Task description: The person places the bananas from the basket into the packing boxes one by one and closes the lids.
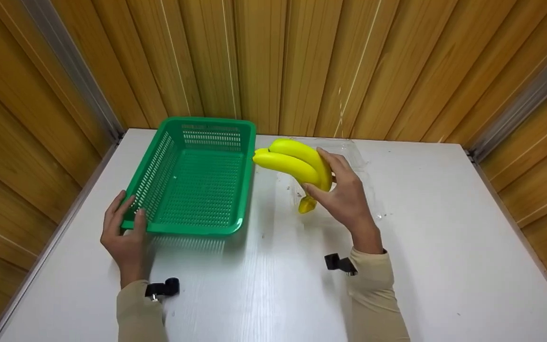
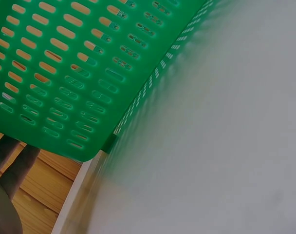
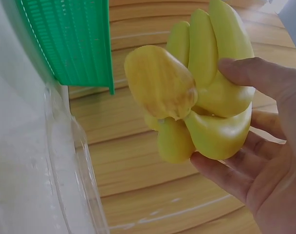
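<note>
A bunch of yellow bananas (image 1: 287,164) is in my right hand (image 1: 347,197), above the table and just right of the basket. In the right wrist view, the thumb presses one side of the bananas (image 3: 231,97) and the fingers curl under the other; the thick stem end (image 3: 160,80) faces that camera. My left hand (image 1: 124,242) grips the near left corner of a green plastic basket (image 1: 246,190), whose slotted floor shows with nothing on it. From the left wrist, the basket's slotted wall (image 2: 97,73) fills the upper left, with two dark fingers (image 2: 21,168) below it.
A transparent plastic container (image 1: 356,154) lies on the white table (image 1: 435,228) behind and under the bananas, and its edge (image 3: 84,161) shows in the right wrist view. Wood-patterned walls (image 1: 302,61) stand at the back and both sides.
</note>
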{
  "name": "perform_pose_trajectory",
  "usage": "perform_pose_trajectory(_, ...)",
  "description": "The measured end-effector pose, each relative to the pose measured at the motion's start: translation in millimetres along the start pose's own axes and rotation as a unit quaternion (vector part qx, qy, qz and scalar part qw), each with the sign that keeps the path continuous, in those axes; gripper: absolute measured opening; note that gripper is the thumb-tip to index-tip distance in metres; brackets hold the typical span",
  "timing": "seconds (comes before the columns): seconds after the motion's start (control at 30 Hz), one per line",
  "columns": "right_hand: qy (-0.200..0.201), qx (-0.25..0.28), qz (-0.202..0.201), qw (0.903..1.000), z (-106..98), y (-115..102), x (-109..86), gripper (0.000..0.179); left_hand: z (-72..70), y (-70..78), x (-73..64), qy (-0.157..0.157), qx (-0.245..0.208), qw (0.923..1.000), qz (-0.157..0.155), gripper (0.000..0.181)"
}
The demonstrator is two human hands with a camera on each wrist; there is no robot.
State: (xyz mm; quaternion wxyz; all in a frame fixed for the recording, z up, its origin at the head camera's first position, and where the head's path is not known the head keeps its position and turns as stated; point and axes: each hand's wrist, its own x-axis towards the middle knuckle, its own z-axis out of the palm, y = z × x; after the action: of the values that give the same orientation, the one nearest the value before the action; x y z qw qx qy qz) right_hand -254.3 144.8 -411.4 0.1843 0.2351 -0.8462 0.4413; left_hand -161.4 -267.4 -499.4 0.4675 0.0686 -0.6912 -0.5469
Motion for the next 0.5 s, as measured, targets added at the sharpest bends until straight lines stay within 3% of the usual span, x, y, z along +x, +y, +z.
perform_pose_trajectory(0.27,0.012,-0.03,0.019,0.9993,-16.2,9.8,-2.8,0.079,1.8,-3.6,-0.9,0.008,-0.004,0.9992,0.04,0.032)
perform_pose_trajectory(0.5,0.008,-0.039,0.029,0.9988,-24.8,12.4,-2.9,0.08,2.1,0.2,0.7,0.007,-0.01,0.9998,0.016,0.033)
